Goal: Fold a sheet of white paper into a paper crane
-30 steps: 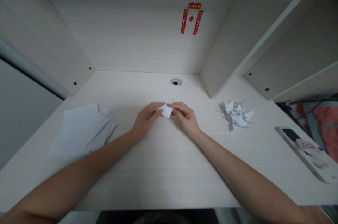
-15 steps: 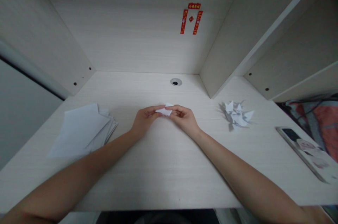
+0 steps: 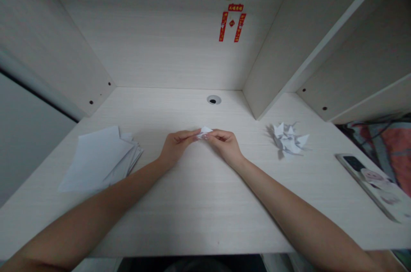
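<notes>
A small piece of folded white paper (image 3: 205, 130) is pinched between my two hands at the middle of the desk. My left hand (image 3: 177, 145) grips its left side with thumb and fingers. On its right side, the thumb and fingers of my right hand (image 3: 226, 143) are closed on it. A pointed tip of the paper shows above the fingertips; its lower part is mostly covered by them. Off to the right lies a cluster of folded white paper figures (image 3: 289, 138) with pointed ends. To the left is a loose stack of white paper sheets (image 3: 99, 158).
A phone in a patterned case (image 3: 375, 188) lies near the right edge, with red and grey cloth (image 3: 393, 148) beyond it. An upright divider (image 3: 276, 71) stands at the back right. A round cable hole (image 3: 214, 99) is set in the desk (image 3: 199, 212) near the back panel.
The fingers have shifted on the paper, with both thumbs now closer together on it. Less of the paper's front shows, and its peak stands out more above the fingers.
</notes>
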Tool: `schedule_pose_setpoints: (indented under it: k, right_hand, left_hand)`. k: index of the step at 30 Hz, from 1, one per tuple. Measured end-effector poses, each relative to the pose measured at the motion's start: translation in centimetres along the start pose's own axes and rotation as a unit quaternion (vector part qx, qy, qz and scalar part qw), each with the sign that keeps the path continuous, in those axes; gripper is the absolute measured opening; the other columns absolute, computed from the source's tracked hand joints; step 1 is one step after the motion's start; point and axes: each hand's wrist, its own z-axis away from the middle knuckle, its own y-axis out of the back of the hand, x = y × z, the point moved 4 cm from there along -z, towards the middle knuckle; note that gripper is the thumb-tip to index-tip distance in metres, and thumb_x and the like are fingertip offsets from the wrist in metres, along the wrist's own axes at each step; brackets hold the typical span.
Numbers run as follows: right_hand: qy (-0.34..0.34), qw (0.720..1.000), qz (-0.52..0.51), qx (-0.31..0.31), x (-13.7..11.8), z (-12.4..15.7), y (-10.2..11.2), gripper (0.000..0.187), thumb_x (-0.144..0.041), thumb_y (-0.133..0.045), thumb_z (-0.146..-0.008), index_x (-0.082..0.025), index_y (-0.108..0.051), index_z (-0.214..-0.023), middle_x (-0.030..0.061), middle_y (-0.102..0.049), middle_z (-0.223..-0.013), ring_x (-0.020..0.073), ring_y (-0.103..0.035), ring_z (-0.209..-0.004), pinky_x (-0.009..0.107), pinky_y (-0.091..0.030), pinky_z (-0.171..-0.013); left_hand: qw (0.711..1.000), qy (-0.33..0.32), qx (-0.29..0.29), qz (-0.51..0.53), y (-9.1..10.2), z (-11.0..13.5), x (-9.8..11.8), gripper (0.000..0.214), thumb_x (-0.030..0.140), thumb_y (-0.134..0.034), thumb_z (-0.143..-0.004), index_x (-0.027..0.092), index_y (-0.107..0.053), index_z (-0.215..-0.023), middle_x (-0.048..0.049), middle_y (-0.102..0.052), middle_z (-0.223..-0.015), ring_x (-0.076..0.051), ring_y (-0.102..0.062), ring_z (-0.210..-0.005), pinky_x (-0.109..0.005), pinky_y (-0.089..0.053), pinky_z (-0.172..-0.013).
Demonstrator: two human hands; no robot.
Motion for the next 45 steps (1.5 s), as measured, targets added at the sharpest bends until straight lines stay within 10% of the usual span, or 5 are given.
schedule_pose_setpoints:
  k: [45]
  right_hand:
    - [-0.011,0.997,0.014,0.071,-0.24,0.60,-0.16,0.027,-0.042,-0.073,-0.064,-0.017,-0.066,-0.072,0.0035,-0.069,-0.065,0.0151,-0.065,-0.060,0.028,-0.054,-0.061]
  left_hand:
    - [0.999,0.045,0.015,0.025,-0.13,-0.14,-0.55,0.033,0.037,-0.070,-0.069,0.019,-0.071,-0.097,-0.0061,-0.071,-0.099,-0.021,-0.065,-0.093,-0.035,-0.048,-0.089]
